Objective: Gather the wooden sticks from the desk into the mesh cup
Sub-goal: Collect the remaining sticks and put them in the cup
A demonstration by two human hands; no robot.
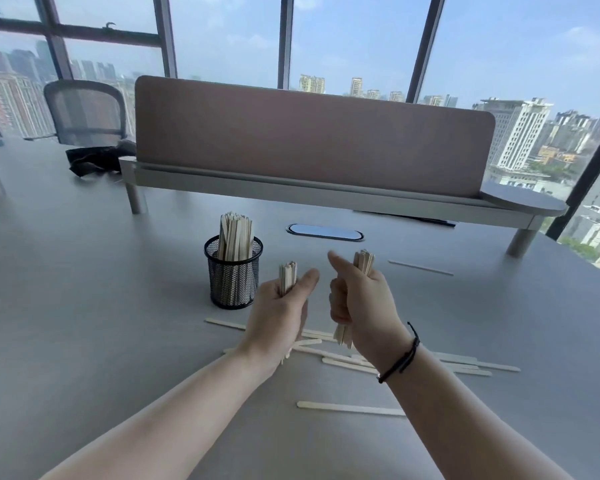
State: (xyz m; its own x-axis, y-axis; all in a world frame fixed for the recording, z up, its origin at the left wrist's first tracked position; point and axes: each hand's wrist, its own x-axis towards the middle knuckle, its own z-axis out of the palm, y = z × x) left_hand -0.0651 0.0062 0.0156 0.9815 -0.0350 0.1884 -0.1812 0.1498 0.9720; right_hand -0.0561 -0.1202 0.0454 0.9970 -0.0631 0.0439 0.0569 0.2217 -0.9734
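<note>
- Both hands raised above the grey desk top (84, 306), side by side, thumbs pointing toward each other.
- Left hand (279, 313) curled round a small upright bundle of pale wooden sticks (288, 277), stick tops poking out above the fist, lower ends showing below the wrist.
- Right hand (361, 299) gripping a thicker upright bundle of the same pale sticks (363, 261), ends jutting out above and below the fist; thin black cord bracelet (400, 355) round the right wrist.
- Black round wire-mesh cup (234, 275) standing upright on the desk, at about ten o'clock from the left hand, just beside it.
- Cup filled with a standing cluster of pale flat sticks (234, 239), tops rising well above the rim.
- Loose flat wooden sticks scattered on the desk (347, 363) beneath and behind both hands, overlapping in a rough heap, spreading toward four o'clock.
- One lone stick (350, 407) lying flat at six o'clock from the heap, partly hidden by the right forearm.
- Another lone stick (420, 267) lying flat at two o'clock from the right hand, well apart from the heap.
- Oval cable port with metal rim (325, 232) set into the desk at twelve o'clock from the hands.
- Dusty-pink fabric divider panel (312, 133) on a raised grey shelf beyond the port.
- Grey mesh-backed office chair (85, 112) and crumpled black item (94, 161) at ten o'clock, far side of the desk.
- Tall windows (361, 39) behind, city buildings outside.
</note>
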